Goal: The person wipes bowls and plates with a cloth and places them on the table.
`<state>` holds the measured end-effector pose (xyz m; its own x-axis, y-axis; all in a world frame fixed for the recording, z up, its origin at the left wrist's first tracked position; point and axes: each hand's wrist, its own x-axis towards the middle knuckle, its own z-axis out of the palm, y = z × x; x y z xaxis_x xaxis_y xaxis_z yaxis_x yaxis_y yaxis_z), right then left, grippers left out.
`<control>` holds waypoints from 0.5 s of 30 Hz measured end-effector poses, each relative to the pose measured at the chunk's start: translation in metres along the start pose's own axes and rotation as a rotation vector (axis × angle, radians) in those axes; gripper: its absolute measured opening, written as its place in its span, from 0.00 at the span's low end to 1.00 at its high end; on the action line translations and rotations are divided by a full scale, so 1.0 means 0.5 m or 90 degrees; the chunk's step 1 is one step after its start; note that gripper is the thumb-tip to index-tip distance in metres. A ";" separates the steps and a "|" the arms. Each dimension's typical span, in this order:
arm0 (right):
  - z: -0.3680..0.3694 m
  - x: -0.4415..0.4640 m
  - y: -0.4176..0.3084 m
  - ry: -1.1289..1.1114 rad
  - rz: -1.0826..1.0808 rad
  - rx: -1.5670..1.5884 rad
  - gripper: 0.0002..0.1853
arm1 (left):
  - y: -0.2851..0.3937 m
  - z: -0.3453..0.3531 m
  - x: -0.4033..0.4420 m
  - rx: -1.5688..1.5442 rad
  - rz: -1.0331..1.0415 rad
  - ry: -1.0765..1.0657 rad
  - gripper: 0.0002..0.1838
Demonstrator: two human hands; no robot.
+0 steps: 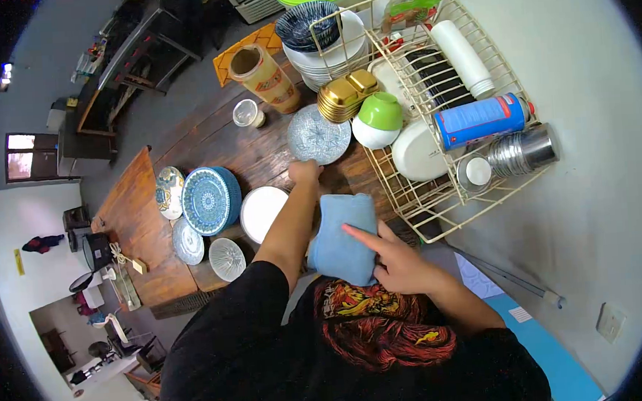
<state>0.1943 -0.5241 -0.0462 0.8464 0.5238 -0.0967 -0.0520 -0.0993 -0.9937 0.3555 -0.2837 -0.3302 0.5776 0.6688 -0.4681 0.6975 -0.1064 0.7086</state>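
Head view: the right hand (398, 264) grasps a folded blue cloth (344, 236), its index finger stretched out across the top and the other fingers tucked at the side. The cloth hangs in front of the person's chest, over the near edge of the wooden bench (221, 137), just to the right of the left forearm. The left hand (305, 172) reaches farther in from that edge and touches the near rim of a grey patterned plate (319, 133); its fingertips are hidden, so I cannot tell how firmly they grip. The plate lies just beyond the left hand, well in from the near edge, and apart from the cloth.

Left of the left forearm, near the near edge, sit a white plate (263, 213), a stack of blue bowls (208, 201), a ribbed clear bowl (227, 260) and a small patterned plate (188, 242). Beyond the grey plate, toward the far edge, stand a tall cup (268, 82) and a small clear cup (247, 114).

At the bench's right end, a wire rack (493, 41) stands by the wall. Beside the grey plate, on the rack's side, are gold trays (340, 101) and a green bowl (380, 111).
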 end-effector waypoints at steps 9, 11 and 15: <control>0.002 0.004 0.023 -0.037 0.015 -0.099 0.43 | 0.005 0.003 0.037 0.025 -0.006 0.022 0.09; -0.002 0.003 0.022 -0.032 0.016 -0.114 0.41 | 0.010 -0.004 0.043 -0.007 -0.017 0.003 0.09; -0.009 -0.002 0.019 -0.010 0.026 -0.158 0.34 | 0.022 -0.017 0.052 -0.125 -0.065 -0.086 0.08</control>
<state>0.1953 -0.5292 -0.0552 0.8374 0.5285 -0.1394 0.0476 -0.3246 -0.9446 0.3744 -0.2611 -0.3300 0.5691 0.5635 -0.5987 0.6669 0.1096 0.7371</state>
